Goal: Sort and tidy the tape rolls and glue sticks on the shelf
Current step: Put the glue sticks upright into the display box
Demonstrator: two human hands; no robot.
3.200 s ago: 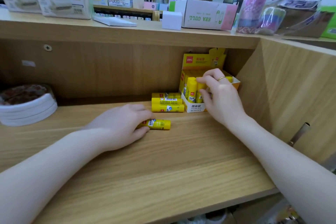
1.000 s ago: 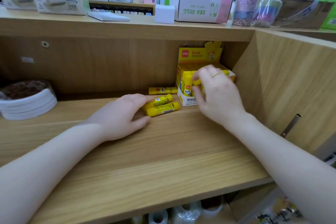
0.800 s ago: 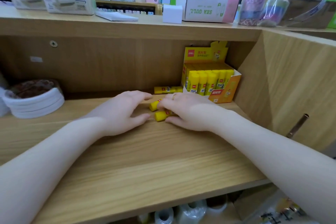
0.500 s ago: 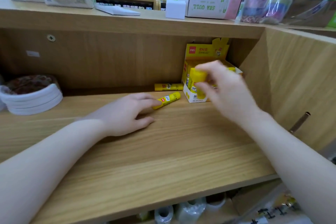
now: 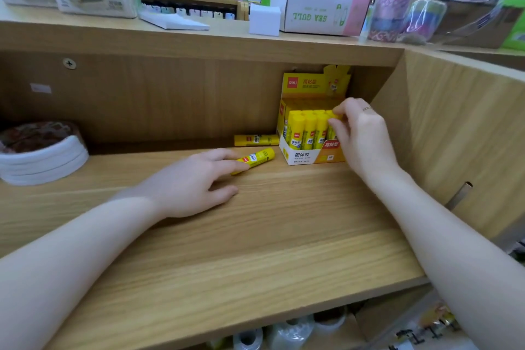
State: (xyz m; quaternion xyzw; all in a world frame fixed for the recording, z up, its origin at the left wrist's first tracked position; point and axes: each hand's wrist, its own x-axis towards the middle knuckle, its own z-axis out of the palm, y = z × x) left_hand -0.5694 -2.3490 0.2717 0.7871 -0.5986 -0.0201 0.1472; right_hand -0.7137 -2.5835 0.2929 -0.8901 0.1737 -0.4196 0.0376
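Note:
A yellow display box (image 5: 305,155) of upright glue sticks stands at the back right of the wooden shelf (image 5: 255,250). My right hand (image 5: 362,136) pinches the top of a glue stick (image 5: 331,122) standing at the right end of the box's front row. One loose glue stick (image 5: 254,159) lies slanted on the shelf, its left end under the fingertips of my left hand (image 5: 193,185). Another loose glue stick (image 5: 255,140) lies against the back wall beside the box.
A stack of white tape rolls (image 5: 42,159) sits at the shelf's left end. Above, the top shelf carries a white carton (image 5: 318,13) and wrapped colourful tape rolls (image 5: 397,8). A wooden side panel (image 5: 460,136) closes the right. Clear tape rolls (image 5: 284,335) lie below.
My right hand took a loose glue stick from beside my left hand and carried it into the box. Two loose sticks lie on the shelf now, down from several.

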